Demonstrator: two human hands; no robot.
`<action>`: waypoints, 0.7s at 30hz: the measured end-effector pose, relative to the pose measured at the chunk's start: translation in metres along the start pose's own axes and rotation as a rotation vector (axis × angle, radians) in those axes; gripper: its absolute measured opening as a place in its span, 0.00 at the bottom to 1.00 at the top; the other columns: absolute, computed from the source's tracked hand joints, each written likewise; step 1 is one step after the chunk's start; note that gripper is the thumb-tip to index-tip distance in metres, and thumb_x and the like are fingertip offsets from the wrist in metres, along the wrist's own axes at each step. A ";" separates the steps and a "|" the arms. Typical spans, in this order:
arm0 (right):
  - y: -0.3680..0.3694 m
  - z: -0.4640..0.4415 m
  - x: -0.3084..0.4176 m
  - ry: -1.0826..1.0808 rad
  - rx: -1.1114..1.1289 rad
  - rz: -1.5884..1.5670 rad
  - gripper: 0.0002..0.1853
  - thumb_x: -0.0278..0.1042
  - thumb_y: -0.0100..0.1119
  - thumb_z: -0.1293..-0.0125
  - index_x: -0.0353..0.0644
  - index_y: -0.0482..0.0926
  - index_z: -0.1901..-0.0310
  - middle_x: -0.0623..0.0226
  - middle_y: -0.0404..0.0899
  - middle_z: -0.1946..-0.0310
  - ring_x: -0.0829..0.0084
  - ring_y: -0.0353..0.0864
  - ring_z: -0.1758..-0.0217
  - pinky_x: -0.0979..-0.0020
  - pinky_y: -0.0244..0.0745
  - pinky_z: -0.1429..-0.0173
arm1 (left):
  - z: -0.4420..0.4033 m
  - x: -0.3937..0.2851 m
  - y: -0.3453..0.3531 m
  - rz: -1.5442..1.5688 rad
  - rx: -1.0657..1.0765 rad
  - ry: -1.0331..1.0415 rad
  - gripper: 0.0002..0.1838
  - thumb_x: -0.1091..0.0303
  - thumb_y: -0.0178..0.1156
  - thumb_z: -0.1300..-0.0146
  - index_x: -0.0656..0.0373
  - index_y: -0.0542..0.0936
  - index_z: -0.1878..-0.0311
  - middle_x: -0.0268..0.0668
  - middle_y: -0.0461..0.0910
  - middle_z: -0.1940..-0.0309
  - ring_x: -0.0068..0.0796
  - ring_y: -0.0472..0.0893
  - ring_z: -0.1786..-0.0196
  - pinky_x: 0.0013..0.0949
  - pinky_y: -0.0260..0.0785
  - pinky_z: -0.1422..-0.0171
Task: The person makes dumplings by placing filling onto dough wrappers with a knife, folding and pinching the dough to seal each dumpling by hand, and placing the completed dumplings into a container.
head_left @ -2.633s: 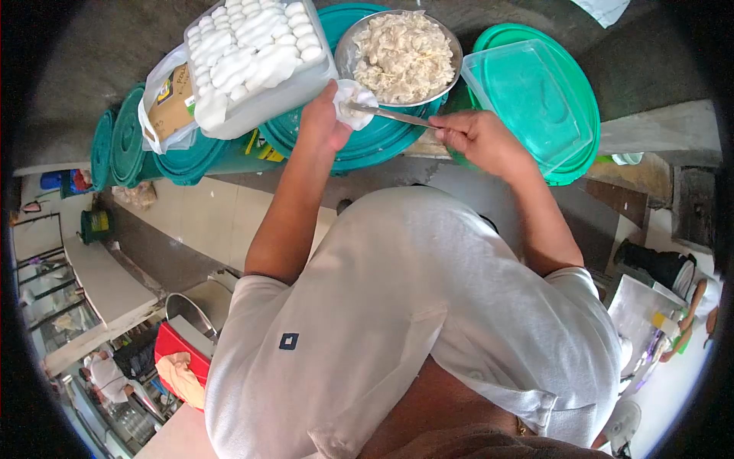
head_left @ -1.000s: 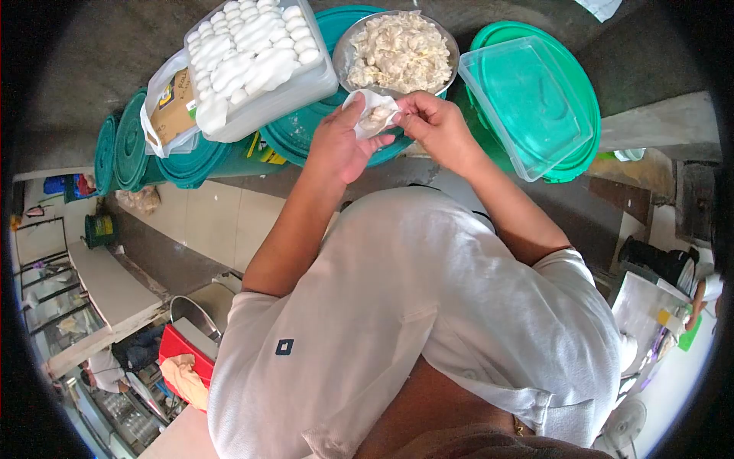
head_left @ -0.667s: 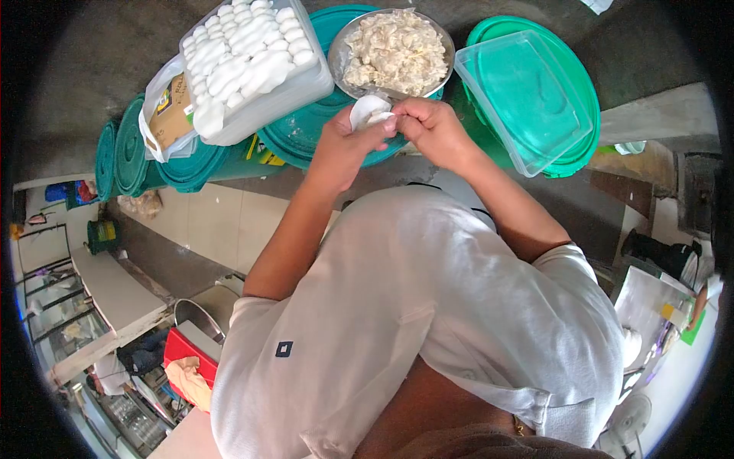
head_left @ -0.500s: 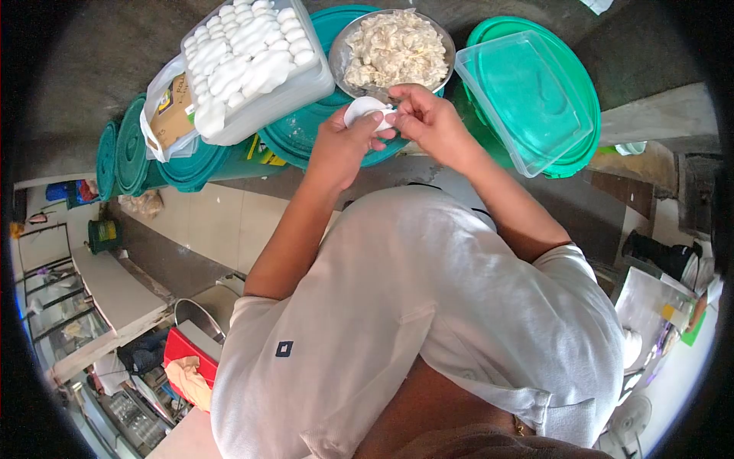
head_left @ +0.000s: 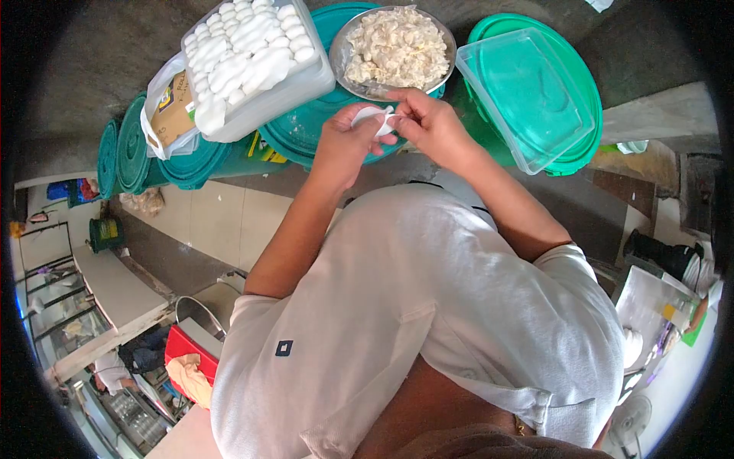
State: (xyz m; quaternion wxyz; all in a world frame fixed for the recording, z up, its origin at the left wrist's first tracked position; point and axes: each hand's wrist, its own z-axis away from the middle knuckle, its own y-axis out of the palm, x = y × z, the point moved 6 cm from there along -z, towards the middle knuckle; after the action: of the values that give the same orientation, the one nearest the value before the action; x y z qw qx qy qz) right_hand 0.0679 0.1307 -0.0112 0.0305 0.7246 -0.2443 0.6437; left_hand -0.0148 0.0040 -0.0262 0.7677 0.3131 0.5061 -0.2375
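A small white dough wrapper (head_left: 372, 118) is held between both hands, just below the metal bowl. My left hand (head_left: 348, 141) cups it from the left, with the thumb across it. From the other side, the fingertips of my right hand (head_left: 428, 126) pinch its right edge. The fingers hide whatever the wrapper may contain. The metal bowl (head_left: 337, 67) holds a pale, lumpy filling (head_left: 397, 50) and rests on a teal lid (head_left: 294, 130). To the left, a clear plastic tub (head_left: 310, 96) is heaped with rows of smooth white dough pieces (head_left: 248, 46).
A clear, empty-looking plastic container (head_left: 527, 99) lies on a green lid (head_left: 585, 141) at the right. Beside the tub is a white bag (head_left: 151, 134) with a cardboard box (head_left: 173, 107). More teal lidded bins (head_left: 131, 145) stand at the left, and a wall runs behind.
The wrapper has been folded further and shows less of its flat face. My right fingers have shifted slightly along its edge, while both arms stay nearly in place.
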 end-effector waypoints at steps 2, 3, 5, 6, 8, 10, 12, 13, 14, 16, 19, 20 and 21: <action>0.004 0.000 -0.011 0.020 0.036 -0.051 0.06 0.31 0.60 0.36 0.37 0.81 0.62 0.59 0.79 0.73 0.72 0.79 0.70 0.67 0.75 0.62 | 0.000 0.002 -0.001 -0.008 0.005 -0.017 0.10 0.70 0.58 0.30 0.65 0.77 0.51 0.40 0.84 0.60 0.28 0.85 0.65 0.26 0.72 0.67; 0.006 0.000 -0.016 0.038 0.070 -0.100 0.06 0.30 0.60 0.36 0.37 0.81 0.62 0.59 0.79 0.73 0.72 0.79 0.70 0.67 0.74 0.63 | 0.001 0.004 -0.001 -0.016 0.013 -0.032 0.10 0.70 0.58 0.30 0.65 0.77 0.50 0.40 0.84 0.60 0.28 0.85 0.65 0.26 0.72 0.68; 0.005 0.001 -0.021 0.077 0.061 -0.067 0.06 0.31 0.60 0.36 0.37 0.81 0.62 0.59 0.78 0.73 0.72 0.79 0.70 0.67 0.74 0.63 | 0.001 0.005 -0.001 0.027 0.009 -0.023 0.10 0.70 0.58 0.30 0.65 0.77 0.50 0.40 0.84 0.60 0.28 0.85 0.65 0.26 0.72 0.68; 0.004 0.002 -0.024 0.112 0.056 -0.033 0.06 0.31 0.61 0.36 0.38 0.81 0.62 0.58 0.78 0.73 0.73 0.79 0.69 0.67 0.74 0.63 | 0.001 0.006 -0.001 0.070 0.003 -0.011 0.10 0.70 0.58 0.30 0.65 0.77 0.50 0.39 0.84 0.60 0.28 0.85 0.65 0.25 0.72 0.68; 0.001 0.001 -0.011 -0.082 0.055 0.120 0.06 0.31 0.61 0.36 0.37 0.81 0.62 0.58 0.78 0.73 0.74 0.79 0.69 0.67 0.74 0.63 | 0.003 0.008 -0.003 0.030 0.000 -0.009 0.11 0.70 0.58 0.30 0.65 0.77 0.49 0.40 0.84 0.60 0.28 0.85 0.66 0.26 0.71 0.68; 0.004 0.004 0.003 -0.276 0.052 0.271 0.07 0.31 0.61 0.36 0.37 0.81 0.62 0.58 0.78 0.73 0.75 0.78 0.69 0.68 0.74 0.62 | 0.004 0.009 -0.004 -0.011 -0.002 -0.008 0.11 0.70 0.58 0.30 0.65 0.77 0.49 0.40 0.83 0.60 0.29 0.85 0.66 0.26 0.71 0.69; 0.002 0.005 0.007 -0.255 -0.040 0.248 0.06 0.30 0.61 0.36 0.37 0.81 0.62 0.57 0.79 0.73 0.69 0.80 0.68 0.66 0.74 0.62 | 0.005 0.008 -0.003 -0.071 0.000 -0.036 0.11 0.70 0.58 0.30 0.65 0.76 0.49 0.40 0.83 0.60 0.29 0.85 0.66 0.26 0.72 0.69; 0.003 0.005 0.005 -0.257 -0.038 0.248 0.06 0.30 0.61 0.36 0.37 0.81 0.62 0.57 0.79 0.73 0.69 0.80 0.68 0.66 0.74 0.62 | 0.005 0.008 -0.003 -0.070 -0.002 -0.034 0.11 0.70 0.58 0.30 0.65 0.76 0.49 0.40 0.83 0.60 0.29 0.85 0.66 0.26 0.72 0.69; 0.005 0.003 -0.006 -0.112 0.009 0.108 0.06 0.30 0.60 0.36 0.37 0.81 0.62 0.55 0.80 0.71 0.64 0.81 0.67 0.64 0.75 0.61 | 0.005 0.008 -0.004 -0.090 0.002 -0.033 0.11 0.70 0.58 0.30 0.65 0.76 0.48 0.41 0.83 0.59 0.29 0.85 0.66 0.26 0.72 0.69; 0.008 0.003 -0.016 0.034 0.058 -0.032 0.06 0.30 0.60 0.36 0.37 0.81 0.61 0.53 0.80 0.69 0.58 0.82 0.66 0.62 0.75 0.60 | 0.006 0.008 -0.005 -0.109 0.005 -0.034 0.12 0.70 0.57 0.30 0.65 0.76 0.48 0.41 0.83 0.59 0.29 0.85 0.66 0.26 0.72 0.69; 0.010 0.003 -0.017 0.073 0.146 0.026 0.08 0.31 0.60 0.36 0.38 0.81 0.59 0.54 0.80 0.69 0.56 0.82 0.66 0.62 0.76 0.60 | 0.005 0.009 -0.006 -0.075 -0.027 -0.040 0.11 0.70 0.57 0.30 0.66 0.77 0.48 0.40 0.84 0.59 0.28 0.85 0.66 0.26 0.72 0.69; 0.008 0.002 -0.014 -0.031 0.119 0.140 0.08 0.32 0.60 0.36 0.38 0.81 0.59 0.56 0.81 0.69 0.61 0.81 0.67 0.63 0.76 0.60 | 0.005 0.008 -0.007 -0.051 -0.043 -0.017 0.11 0.71 0.57 0.31 0.66 0.77 0.49 0.40 0.84 0.60 0.27 0.85 0.66 0.25 0.71 0.70; 0.007 0.002 -0.010 -0.136 0.093 0.252 0.09 0.32 0.60 0.36 0.38 0.81 0.58 0.58 0.81 0.70 0.65 0.81 0.68 0.64 0.76 0.61 | 0.005 0.007 -0.008 -0.027 -0.060 0.006 0.11 0.72 0.57 0.32 0.66 0.78 0.50 0.40 0.84 0.61 0.26 0.85 0.66 0.25 0.71 0.71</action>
State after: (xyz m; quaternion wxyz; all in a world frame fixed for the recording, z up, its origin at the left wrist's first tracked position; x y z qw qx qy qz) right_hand 0.0662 0.1269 -0.0234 -0.1006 0.7308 -0.3047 0.6025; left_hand -0.0144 -0.0052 -0.0327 0.7720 0.2836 0.5197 -0.2315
